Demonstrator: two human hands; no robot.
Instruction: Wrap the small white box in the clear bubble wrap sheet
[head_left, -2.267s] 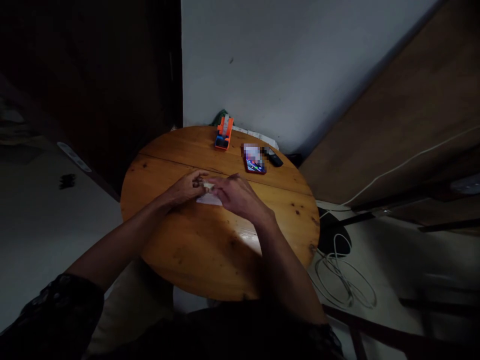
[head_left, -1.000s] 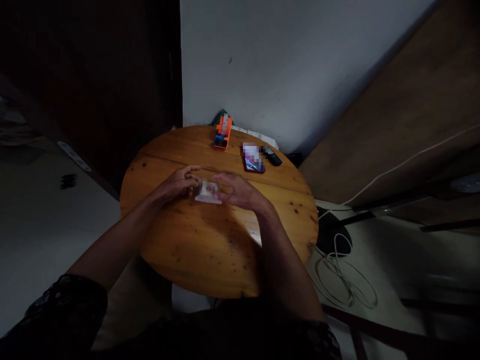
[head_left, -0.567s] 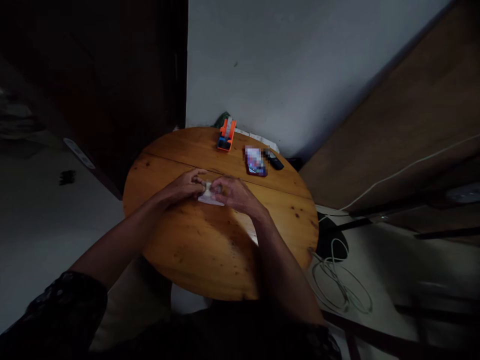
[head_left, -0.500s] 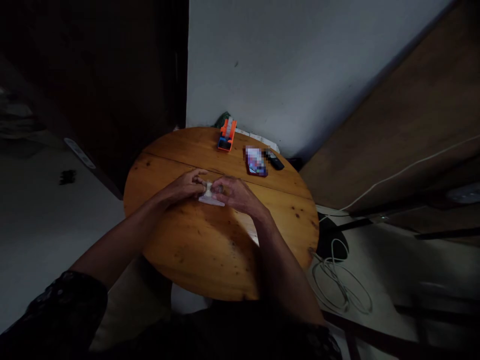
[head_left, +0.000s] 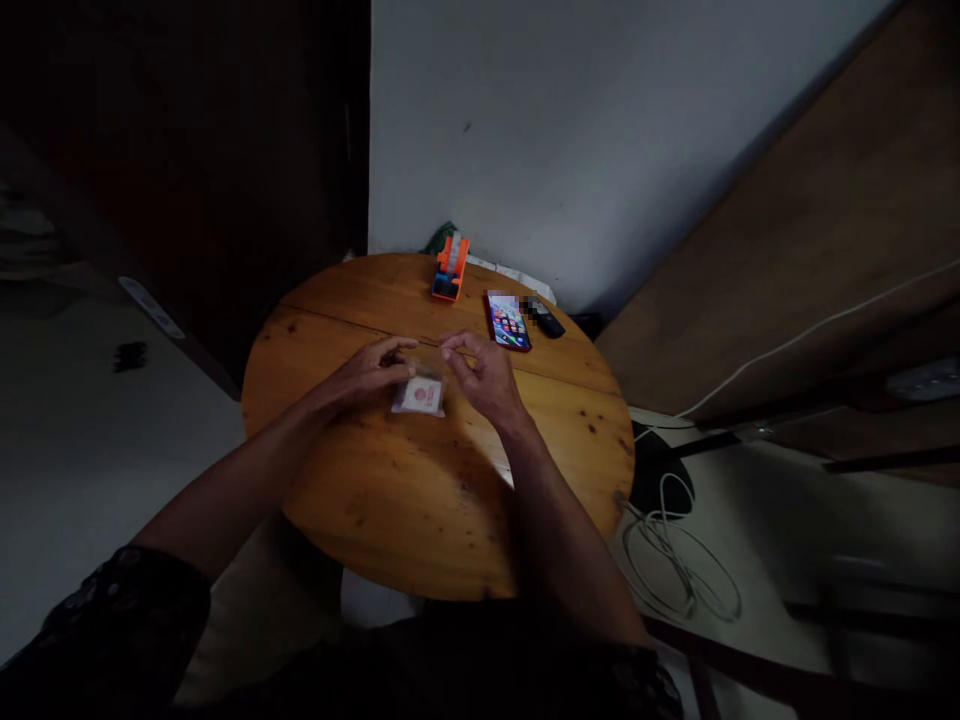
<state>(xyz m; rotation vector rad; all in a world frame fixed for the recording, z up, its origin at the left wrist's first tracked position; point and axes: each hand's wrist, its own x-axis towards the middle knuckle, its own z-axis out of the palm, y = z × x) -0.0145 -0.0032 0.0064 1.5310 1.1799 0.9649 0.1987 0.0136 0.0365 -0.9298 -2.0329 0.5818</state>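
A small clear plastic packet (head_left: 418, 396) lies on the wooden table, with a flat white piece inside that bears a reddish round print and lettering. Beside its upper left corner is my left hand (head_left: 373, 368); the fingers stretch out with thumb and forefinger apart, and the thumb tip is at the packet's edge. My right hand (head_left: 484, 375) hovers above and right of the packet, apart from it. Its thumb and forefinger come together in a pinch, and whatever is between them is too small to make out.
An orange tape dispenser (head_left: 451, 268) stands at the round table's (head_left: 360, 500) far edge. Right of it lie a lit phone (head_left: 508, 322) and a dark remote control (head_left: 547, 318). A white wall (head_left: 525, 130) rises behind. Coiled white cable (head_left: 679, 560) lies on the floor at right.
My right hand has let go of the packet and moved up and right. The left fingers have loosened. The packet now lies flatter, its printed face showing.
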